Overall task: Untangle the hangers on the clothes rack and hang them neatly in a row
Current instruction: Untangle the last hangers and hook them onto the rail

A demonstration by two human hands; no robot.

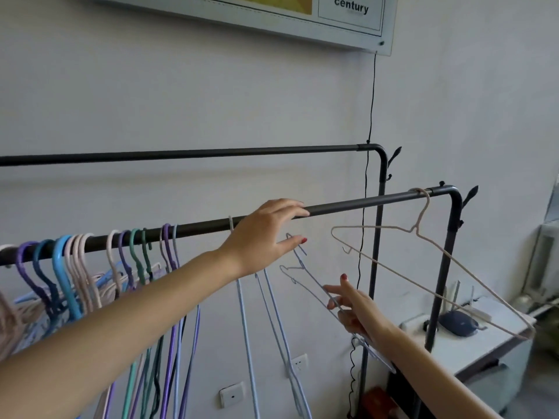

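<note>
While a pale blue wire hanger [305, 278] hangs free of the front rail [357, 203], below its middle, the right hand [352, 309] pinches its sloping arm; the left hand [266, 234] rests spread fingers on the rail. A beige hanger [423, 237] hooks the rail's right end; coloured hangers [90, 267] crowd its left end.

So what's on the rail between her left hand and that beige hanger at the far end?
Nothing: the head view shows bare rail from left hand to beige hanger.
</note>
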